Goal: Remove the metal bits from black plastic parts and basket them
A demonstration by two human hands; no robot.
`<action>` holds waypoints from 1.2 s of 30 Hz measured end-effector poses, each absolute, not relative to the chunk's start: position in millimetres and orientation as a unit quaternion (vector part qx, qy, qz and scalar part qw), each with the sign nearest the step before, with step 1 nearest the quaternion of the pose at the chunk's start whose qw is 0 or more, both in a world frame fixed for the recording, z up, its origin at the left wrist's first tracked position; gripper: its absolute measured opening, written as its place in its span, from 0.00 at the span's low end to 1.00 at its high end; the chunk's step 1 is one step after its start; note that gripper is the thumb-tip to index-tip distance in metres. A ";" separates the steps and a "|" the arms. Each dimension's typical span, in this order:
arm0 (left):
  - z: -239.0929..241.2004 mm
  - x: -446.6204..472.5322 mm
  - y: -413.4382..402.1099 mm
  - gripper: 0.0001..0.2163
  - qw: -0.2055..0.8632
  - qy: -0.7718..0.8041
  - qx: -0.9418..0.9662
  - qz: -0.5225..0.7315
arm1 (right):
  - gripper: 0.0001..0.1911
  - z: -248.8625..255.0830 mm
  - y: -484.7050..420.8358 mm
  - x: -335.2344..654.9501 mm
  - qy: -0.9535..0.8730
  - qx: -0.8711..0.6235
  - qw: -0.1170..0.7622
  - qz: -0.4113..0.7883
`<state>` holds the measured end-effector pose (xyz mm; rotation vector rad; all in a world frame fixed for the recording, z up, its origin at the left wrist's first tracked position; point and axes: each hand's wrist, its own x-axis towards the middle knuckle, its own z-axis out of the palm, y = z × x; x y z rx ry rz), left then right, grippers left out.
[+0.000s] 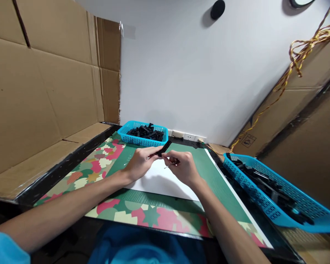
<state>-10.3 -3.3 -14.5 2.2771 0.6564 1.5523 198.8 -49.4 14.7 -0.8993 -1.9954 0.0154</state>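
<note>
My left hand (140, 164) is closed around a narrow black plastic piece (165, 147), whose far end points up and to the right. My right hand (183, 165) is pinched, its fingertips against the near end of that piece. A thin metal tool (167, 167) pokes out from under the right fingers; its kind is too small to make out. Both hands are above a white sheet (159, 185) on a green patterned mat (151, 213).
Behind the hands stands a blue basket (143, 141) of black parts. A larger blue basket (264, 200) with long black parts is at the right. Cardboard (57, 84) walls the left side. Power sockets (189, 137) line the back edge, and a twisted yellow cable (282, 86) hangs right.
</note>
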 end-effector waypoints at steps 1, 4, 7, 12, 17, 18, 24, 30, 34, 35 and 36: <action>-13.9 -9.8 -3.7 0.17 0.160 0.227 0.794 0.540 | 0.08 15.8 -49.9 199.2 -0.811 -0.363 0.459 0.009; -13.3 -7.7 -4.6 0.18 0.180 0.224 0.796 0.533 | 0.08 17.7 -50.9 200.3 -0.810 -0.363 0.461 0.018; -13.9 -5.6 -6.1 0.18 0.190 0.227 0.793 0.533 | 0.08 18.0 -51.6 200.9 -0.812 -0.369 0.452 0.022; -12.7 -4.0 -11.5 0.16 0.202 0.238 0.779 0.544 | 0.06 18.8 -52.5 200.7 -0.812 -0.373 0.450 0.005; -11.3 -4.1 -12.3 0.16 0.204 0.236 0.783 0.538 | 0.06 21.4 -54.2 202.8 -0.823 -0.377 0.424 -0.017; -11.4 -4.0 -11.4 0.16 0.207 0.237 0.781 0.540 | 0.07 21.9 -54.7 203.7 -0.829 -0.378 0.412 -0.028; -10.6 -2.8 -7.3 0.16 0.248 0.260 0.756 0.548 | 0.13 24.0 -55.2 209.0 -0.840 -0.396 0.354 -0.111; -4.6 -2.5 -12.0 0.17 0.295 0.242 0.763 0.522 | 0.14 23.4 -51.3 215.4 -0.824 -0.423 0.343 -0.156; -2.5 -4.0 -12.9 0.14 0.304 0.218 0.796 0.476 | 0.11 22.7 -48.3 221.3 -0.824 -0.415 0.356 -0.151; -2.7 -4.4 -12.3 0.14 0.296 0.217 0.805 0.466 | 0.11 22.5 -47.5 222.6 -0.826 -0.411 0.358 -0.143; -3.2 -4.7 -11.4 0.14 0.283 0.216 0.813 0.460 | 0.11 22.3 -46.8 223.7 -0.829 -0.408 0.359 -0.135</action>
